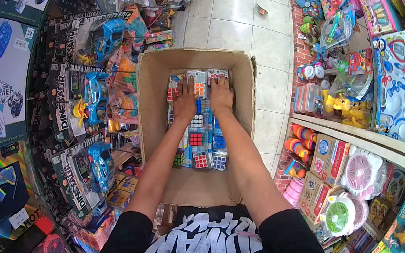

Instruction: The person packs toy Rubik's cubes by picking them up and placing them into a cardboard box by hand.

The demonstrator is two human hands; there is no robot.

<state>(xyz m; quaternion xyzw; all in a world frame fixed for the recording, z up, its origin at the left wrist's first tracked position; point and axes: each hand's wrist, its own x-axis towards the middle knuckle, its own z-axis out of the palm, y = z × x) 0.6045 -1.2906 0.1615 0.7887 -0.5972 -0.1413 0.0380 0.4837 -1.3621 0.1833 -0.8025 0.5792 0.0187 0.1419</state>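
Observation:
An open cardboard box stands in front of me, holding several puzzle cubes in clear blister packs. My left hand reaches in on the left, its fingers stretched out over the packs beside an orange-and-white puzzle cube pack. Farther right, my right hand rests with fingers apart on a pack at the far end; its fingertips partly cover that pack. Nearer to me lie a red-faced cube, a white-faced cube and a blue cube.
Shelves of packaged toys line both sides, with blue toys in dinosaur packaging on the left. Boxed fans, including a green fan, stand at right. The tiled floor runs ahead, with a small scrap on it.

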